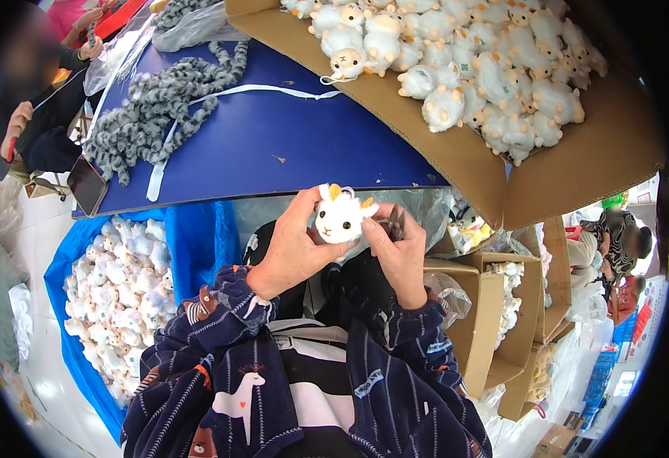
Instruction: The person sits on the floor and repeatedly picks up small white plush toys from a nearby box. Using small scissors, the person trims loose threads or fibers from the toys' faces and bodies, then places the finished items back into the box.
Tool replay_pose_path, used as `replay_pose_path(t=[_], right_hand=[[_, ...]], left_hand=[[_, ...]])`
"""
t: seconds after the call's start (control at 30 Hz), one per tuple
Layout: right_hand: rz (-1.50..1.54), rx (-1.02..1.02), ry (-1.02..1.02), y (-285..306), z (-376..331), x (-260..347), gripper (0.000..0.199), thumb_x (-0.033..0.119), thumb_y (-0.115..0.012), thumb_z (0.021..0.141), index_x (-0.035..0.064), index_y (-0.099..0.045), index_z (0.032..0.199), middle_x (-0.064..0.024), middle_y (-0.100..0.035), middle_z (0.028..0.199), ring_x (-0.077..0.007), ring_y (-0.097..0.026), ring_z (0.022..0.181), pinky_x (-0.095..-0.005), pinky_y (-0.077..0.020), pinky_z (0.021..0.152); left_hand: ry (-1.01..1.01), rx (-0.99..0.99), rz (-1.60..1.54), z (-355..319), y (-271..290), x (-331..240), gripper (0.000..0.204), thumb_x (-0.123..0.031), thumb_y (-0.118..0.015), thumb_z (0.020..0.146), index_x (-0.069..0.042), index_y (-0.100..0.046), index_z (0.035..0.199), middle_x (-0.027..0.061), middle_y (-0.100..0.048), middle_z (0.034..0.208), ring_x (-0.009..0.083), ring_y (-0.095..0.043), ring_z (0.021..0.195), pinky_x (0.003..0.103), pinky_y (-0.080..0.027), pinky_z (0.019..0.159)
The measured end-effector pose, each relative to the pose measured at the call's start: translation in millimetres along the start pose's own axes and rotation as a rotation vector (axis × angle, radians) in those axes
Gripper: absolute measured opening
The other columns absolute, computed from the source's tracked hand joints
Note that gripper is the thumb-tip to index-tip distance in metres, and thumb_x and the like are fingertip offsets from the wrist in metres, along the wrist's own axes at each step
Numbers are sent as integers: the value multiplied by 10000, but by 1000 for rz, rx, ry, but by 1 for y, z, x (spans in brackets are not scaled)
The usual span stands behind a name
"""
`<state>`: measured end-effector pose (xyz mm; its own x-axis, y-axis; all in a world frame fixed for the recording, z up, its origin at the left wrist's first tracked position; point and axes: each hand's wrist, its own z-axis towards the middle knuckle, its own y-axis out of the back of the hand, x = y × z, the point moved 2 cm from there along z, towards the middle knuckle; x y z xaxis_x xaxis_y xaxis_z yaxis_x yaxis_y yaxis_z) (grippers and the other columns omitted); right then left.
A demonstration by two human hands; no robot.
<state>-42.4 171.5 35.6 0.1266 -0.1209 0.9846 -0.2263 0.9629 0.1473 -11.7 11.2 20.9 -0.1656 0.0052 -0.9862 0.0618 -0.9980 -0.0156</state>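
Between both hands, left (292, 248) and right (403, 256), a pinched white plush sheep (342, 217); right-hand small metal tool (395, 223) mostly hidden.

We see white plush toy (341, 217) w/ orange ears, below blue table (288, 145); grey speckled plush strips (151, 114) on table.

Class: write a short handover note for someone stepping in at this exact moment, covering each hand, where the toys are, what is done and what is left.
Left hand: grip closed on a small white plush toy, held up before the chest.
Right hand: touches the toy's side and holds a small dark metal tool; too blurred to identify.
Cardboard box on the blue table holds many similar toys; a blue bag at the left holds another pile.
Done or left: cannot tell which pile is finished.
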Motion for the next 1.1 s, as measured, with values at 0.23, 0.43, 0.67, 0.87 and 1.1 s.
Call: replay_pose_path(t=[0.23,0.43,0.67,0.87,1.1], right_hand=[[139,49,-64,-5,1,-2,223,141,-666,834,-12,-586,975,-27,-595,753,-35,-484,588,-184,-395,538],[563,101,-167,-6,3,-25,217,158,-631,854,8,-553,989,-8,-543,712,-63,-470,541,-226,-405,475],[512,27,-146,-8,-1,-28,227,114,-621,858,-10,-520,1018,-29,-554,779,-50,-470,557,-214,-403,483],[-286,8,545,-11,-12,-11,361,-28,-676,757,14,-599,1107,-78,-546,1034,-52,-491,661,-175,-400,501],[-280,-38,485,-17,-12,-15,428,-23,-735,701,45,-603,1102,-87,-536,1031,-77,-509,686,-194,-410,523]], left_hand=[[-102,20,200,-4,7,5,590,-59,-774,673,-20,-457,1169,53,-550,1045,125,-578,937,263,-493,797],[0,128,61,-10,12,12,585,-79,-764,684,-28,-453,1177,63,-549,1076,143,-551,997,287,-448,858],[-108,67,19,-14,11,18,529,-120,-749,721,-35,-466,1159,101,-623,1025,149,-599,923,287,-469,791],[-93,-22,129,-18,8,4,590,-16,-665,770,-4,-406,1300,148,-595,1073,204,-608,945,301,-477,817],[-393,-14,385,-17,9,5,495,18,-646,748,-93,-551,1221,177,-608,1020,287,-648,795,312,-522,681]])
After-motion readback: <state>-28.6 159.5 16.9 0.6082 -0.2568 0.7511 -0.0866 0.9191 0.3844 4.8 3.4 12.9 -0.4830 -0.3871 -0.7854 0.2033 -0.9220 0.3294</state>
